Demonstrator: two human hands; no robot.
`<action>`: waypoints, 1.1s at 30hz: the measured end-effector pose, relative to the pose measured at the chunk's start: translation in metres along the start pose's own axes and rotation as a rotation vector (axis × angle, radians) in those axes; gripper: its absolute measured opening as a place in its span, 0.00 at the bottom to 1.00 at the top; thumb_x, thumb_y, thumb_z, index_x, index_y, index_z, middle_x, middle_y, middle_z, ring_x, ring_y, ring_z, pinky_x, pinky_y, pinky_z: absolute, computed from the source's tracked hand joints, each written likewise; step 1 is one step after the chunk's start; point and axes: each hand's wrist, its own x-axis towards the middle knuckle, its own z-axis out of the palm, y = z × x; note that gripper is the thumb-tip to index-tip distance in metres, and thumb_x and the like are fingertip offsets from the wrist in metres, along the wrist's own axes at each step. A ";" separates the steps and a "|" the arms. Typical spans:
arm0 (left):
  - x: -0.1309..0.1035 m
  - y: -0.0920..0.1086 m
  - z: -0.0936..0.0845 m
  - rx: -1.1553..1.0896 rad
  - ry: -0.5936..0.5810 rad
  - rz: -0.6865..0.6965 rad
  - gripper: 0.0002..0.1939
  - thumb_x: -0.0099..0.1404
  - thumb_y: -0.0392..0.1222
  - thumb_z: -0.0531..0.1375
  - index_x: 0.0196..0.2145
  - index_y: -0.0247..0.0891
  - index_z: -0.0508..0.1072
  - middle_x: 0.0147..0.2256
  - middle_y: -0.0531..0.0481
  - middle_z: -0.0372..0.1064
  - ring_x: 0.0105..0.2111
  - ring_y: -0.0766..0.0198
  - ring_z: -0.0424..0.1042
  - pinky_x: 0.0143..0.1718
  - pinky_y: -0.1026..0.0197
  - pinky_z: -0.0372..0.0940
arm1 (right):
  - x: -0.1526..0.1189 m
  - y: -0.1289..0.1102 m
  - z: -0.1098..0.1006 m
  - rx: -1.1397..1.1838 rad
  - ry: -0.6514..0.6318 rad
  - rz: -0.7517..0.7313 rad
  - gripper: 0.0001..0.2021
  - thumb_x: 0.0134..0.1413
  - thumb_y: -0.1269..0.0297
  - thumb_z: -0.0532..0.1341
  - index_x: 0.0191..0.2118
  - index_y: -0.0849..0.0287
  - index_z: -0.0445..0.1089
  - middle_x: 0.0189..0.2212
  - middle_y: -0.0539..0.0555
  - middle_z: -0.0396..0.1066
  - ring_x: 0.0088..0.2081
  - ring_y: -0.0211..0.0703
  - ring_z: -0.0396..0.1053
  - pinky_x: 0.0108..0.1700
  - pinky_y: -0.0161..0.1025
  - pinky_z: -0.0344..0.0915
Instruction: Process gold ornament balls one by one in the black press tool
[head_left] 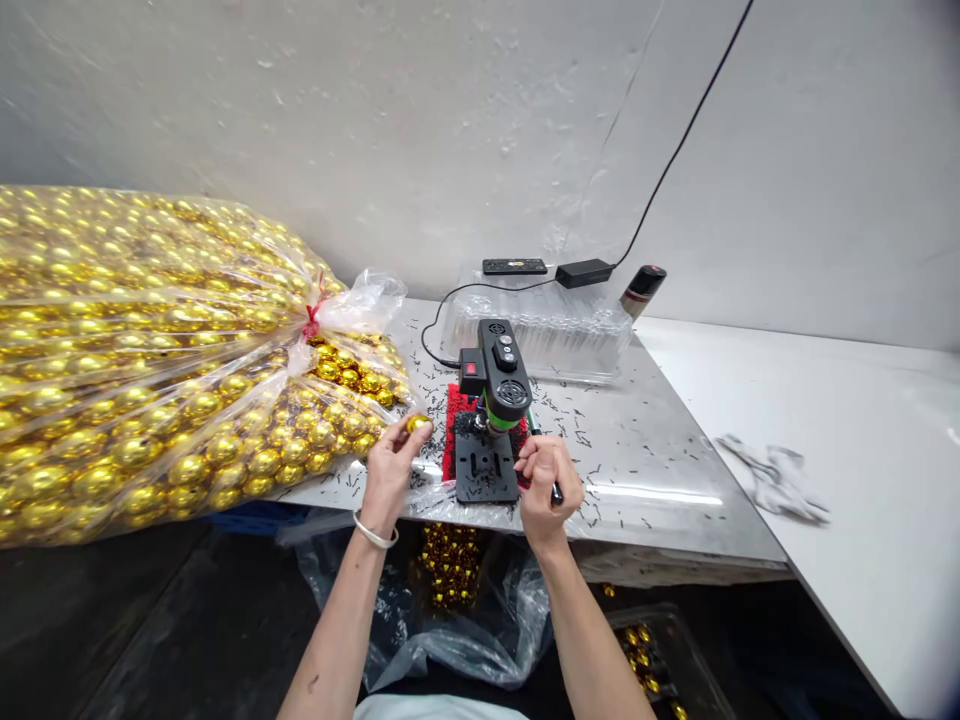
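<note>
A single gold ball (418,423) is shown pinched at the fingertips of the left hand (390,468), held just above the counter (660,470) and just left of the small black bench machine (495,400). The left fingers are closed narrowly around the ball, with the thumb beneath it; a bangle (373,533) is worn at that wrist. The right hand (547,478) is wrapped around the machine's green-and-black lever handle (541,450), its fingers closed on it. The black base plate (486,468) lies between the two hands, over a red mat (454,430). For the step to be done well, the ball would presumably be seated squarely under the machine's head before the lever is pulled, and the fingertips kept clear of the tool; small dark shavings (577,430) scattered over the counter could unsettle the ball. A large clear bag of gold balls (135,370), tied with red string (311,320), rests to the left. Behind the machine a clear plastic tray (547,335), a power adapter (583,272) and a spray can (641,290) are seen. A second bag of balls (450,570) hangs below the counter edge.
</note>
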 end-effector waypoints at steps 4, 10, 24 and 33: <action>-0.019 -0.029 0.035 0.036 -0.120 -0.057 0.23 0.49 0.51 0.68 0.40 0.35 0.75 0.30 0.50 0.73 0.28 0.64 0.70 0.32 0.62 0.66 | 0.000 -0.002 -0.001 -0.005 -0.003 0.012 0.14 0.64 0.69 0.50 0.26 0.57 0.62 0.24 0.49 0.64 0.26 0.36 0.65 0.29 0.37 0.61; -0.015 -0.045 0.041 -0.012 -0.126 -0.085 0.23 0.48 0.51 0.68 0.39 0.35 0.74 0.32 0.48 0.75 0.31 0.63 0.72 0.36 0.62 0.66 | 0.004 -0.006 -0.004 -0.005 -0.048 -0.037 0.14 0.63 0.71 0.50 0.25 0.58 0.61 0.24 0.49 0.64 0.28 0.37 0.65 0.30 0.36 0.61; -0.017 -0.053 0.053 -0.072 -0.234 -0.040 0.22 0.52 0.50 0.68 0.43 0.37 0.74 0.39 0.44 0.77 0.41 0.58 0.74 0.47 0.55 0.66 | 0.020 -0.015 -0.005 0.035 -0.069 -0.057 0.15 0.63 0.72 0.50 0.24 0.57 0.60 0.24 0.50 0.63 0.28 0.36 0.64 0.30 0.36 0.60; -0.017 -0.065 0.054 0.498 -0.194 0.333 0.17 0.60 0.48 0.64 0.46 0.42 0.77 0.38 0.46 0.75 0.41 0.55 0.72 0.49 0.49 0.63 | 0.028 -0.022 -0.004 0.030 -0.062 -0.020 0.15 0.64 0.70 0.49 0.24 0.57 0.59 0.23 0.49 0.61 0.28 0.37 0.63 0.31 0.37 0.60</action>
